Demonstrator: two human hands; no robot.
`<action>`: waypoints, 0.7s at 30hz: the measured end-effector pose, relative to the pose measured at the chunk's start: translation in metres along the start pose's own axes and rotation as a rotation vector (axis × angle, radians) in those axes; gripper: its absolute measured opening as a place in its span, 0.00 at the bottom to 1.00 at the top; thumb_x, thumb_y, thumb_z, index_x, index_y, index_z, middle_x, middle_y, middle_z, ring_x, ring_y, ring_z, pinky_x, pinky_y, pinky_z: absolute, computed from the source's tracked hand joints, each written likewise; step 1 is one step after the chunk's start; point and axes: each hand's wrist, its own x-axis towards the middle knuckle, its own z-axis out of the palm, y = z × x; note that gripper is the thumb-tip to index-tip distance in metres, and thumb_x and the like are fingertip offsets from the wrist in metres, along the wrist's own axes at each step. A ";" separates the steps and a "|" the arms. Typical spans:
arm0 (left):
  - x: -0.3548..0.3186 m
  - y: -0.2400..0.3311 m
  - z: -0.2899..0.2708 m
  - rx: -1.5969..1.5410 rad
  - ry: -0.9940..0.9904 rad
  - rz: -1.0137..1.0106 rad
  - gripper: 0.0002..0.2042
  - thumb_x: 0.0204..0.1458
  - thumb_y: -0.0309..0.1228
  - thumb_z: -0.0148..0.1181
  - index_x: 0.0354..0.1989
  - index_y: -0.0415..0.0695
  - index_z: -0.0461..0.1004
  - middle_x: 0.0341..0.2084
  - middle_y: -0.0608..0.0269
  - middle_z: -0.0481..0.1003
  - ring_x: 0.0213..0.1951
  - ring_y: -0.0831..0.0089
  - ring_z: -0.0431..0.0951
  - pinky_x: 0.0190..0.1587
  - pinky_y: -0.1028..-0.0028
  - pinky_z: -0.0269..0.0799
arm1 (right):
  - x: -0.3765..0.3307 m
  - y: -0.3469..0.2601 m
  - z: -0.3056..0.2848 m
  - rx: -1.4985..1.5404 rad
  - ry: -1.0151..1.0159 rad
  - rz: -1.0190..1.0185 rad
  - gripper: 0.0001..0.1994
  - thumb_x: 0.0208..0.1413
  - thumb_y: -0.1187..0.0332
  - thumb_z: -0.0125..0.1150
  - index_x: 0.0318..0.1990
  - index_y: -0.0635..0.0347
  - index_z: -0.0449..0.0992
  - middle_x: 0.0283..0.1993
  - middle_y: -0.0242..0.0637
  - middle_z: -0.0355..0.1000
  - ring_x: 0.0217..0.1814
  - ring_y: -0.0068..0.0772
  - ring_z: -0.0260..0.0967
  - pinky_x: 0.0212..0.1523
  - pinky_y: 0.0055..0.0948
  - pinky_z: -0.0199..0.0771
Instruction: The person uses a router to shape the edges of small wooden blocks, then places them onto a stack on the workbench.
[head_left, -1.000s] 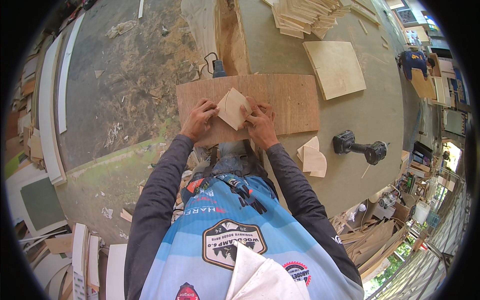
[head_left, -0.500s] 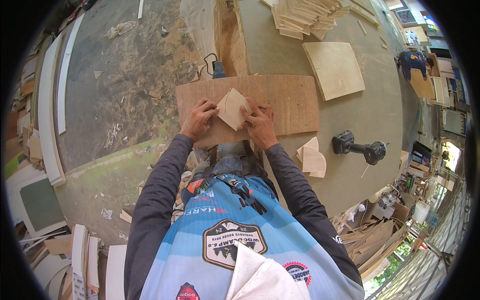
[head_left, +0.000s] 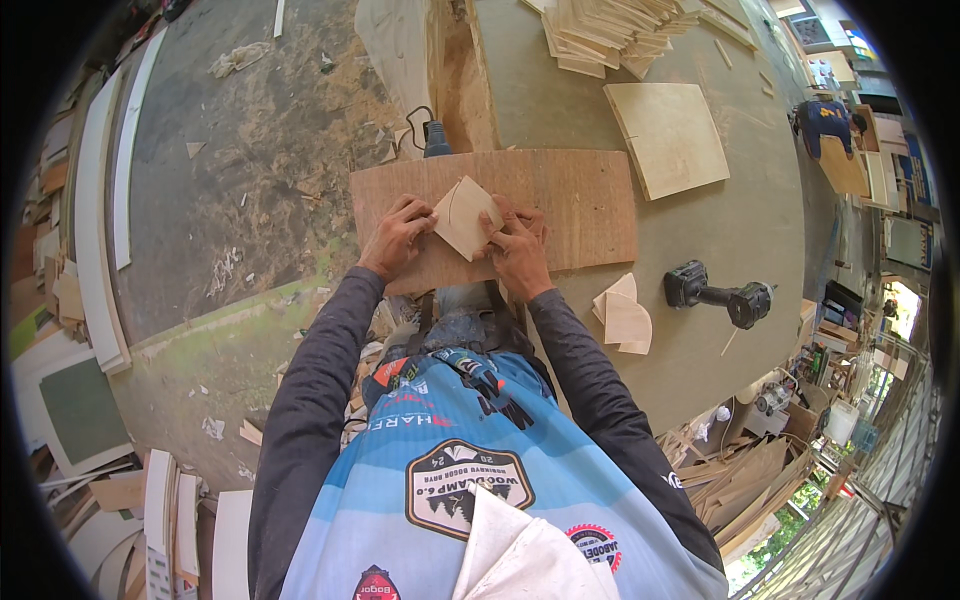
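Note:
A small pale plywood piece with a dark curved line across it lies slantwise over a reddish-brown board. My left hand grips the piece at its left corner, fingers bent. At the opposite side my right hand is closed on its right edge, thumb on top. Just beyond the board's far edge is a blue tool end with a black cord; the board hides the rest of it.
A black cordless drill lies to the right, beside several rounded plywood pieces. Farther off are a square plywood panel and a stack of thin pieces. Another person works at the far right.
Both hands and the plywood piece stay almost in place.

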 end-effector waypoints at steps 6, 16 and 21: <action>0.000 -0.001 -0.001 0.014 -0.020 0.001 0.23 0.36 0.10 0.65 0.45 0.38 0.81 0.47 0.56 0.78 0.53 0.54 0.77 0.53 0.62 0.79 | 0.000 -0.002 -0.001 0.001 -0.011 0.016 0.28 0.51 0.56 0.75 0.63 0.33 0.81 0.79 0.27 0.62 0.69 0.41 0.56 0.71 0.41 0.52; 0.005 -0.002 -0.003 0.015 -0.015 0.026 0.20 0.38 0.11 0.65 0.44 0.36 0.81 0.44 0.56 0.77 0.51 0.55 0.76 0.54 0.62 0.77 | -0.001 0.000 0.006 0.038 0.032 0.020 0.27 0.50 0.54 0.73 0.61 0.35 0.83 0.79 0.24 0.61 0.70 0.40 0.56 0.69 0.47 0.52; 0.006 -0.004 -0.004 0.015 -0.011 0.044 0.18 0.40 0.12 0.65 0.43 0.36 0.81 0.43 0.56 0.77 0.51 0.55 0.76 0.53 0.63 0.77 | 0.000 -0.003 0.005 0.039 0.018 0.040 0.27 0.51 0.54 0.73 0.61 0.36 0.83 0.78 0.26 0.62 0.70 0.40 0.56 0.70 0.45 0.50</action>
